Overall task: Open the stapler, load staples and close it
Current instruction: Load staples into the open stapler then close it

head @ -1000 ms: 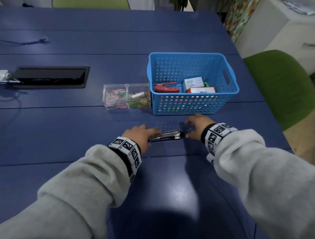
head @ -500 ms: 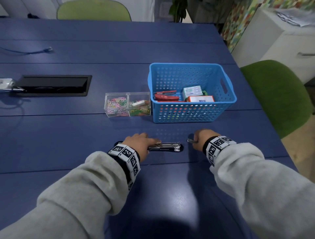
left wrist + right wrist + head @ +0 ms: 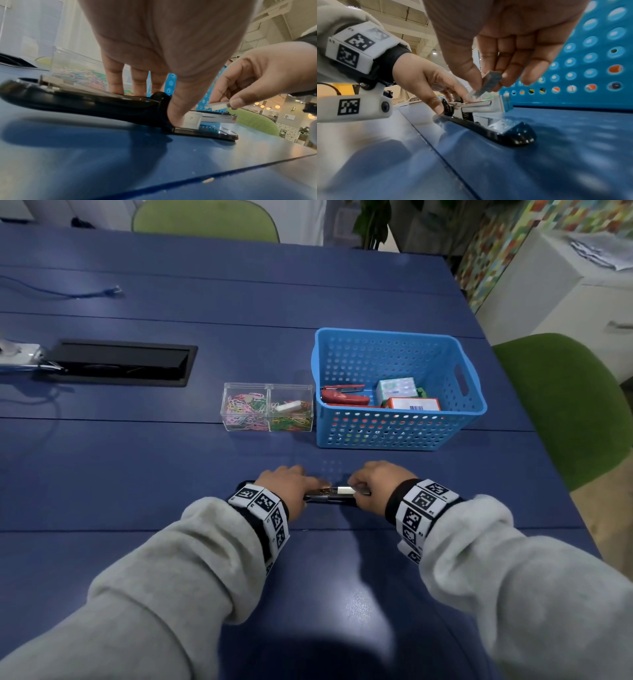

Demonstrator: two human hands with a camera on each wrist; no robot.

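A black stapler (image 3: 329, 497) lies opened flat on the blue table, its top arm (image 3: 68, 100) folded back to the left and its metal staple channel (image 3: 216, 117) facing up. My left hand (image 3: 291, 486) grips it at the hinge, thumb (image 3: 180, 112) on the near side, fingers (image 3: 116, 81) on the far side. My right hand (image 3: 375, 486) pinches a strip of staples (image 3: 485, 85) between thumb and fingers, its front end tilted down just above the channel (image 3: 477, 104). In the left wrist view the staple strip (image 3: 218, 105) hovers a little over the channel.
A blue perforated basket (image 3: 397, 440) stands just behind the hands, with a red stapler (image 3: 344, 397) and small boxes (image 3: 397, 388) in it. A clear box of coloured paper clips (image 3: 269, 412) sits to its left. A black cable hatch (image 3: 120, 362) is at far left, a green chair (image 3: 561, 405) at right.
My right hand has come back left from beside the stapler and now holds the staple strip over the channel. The left hand has stayed on the stapler.
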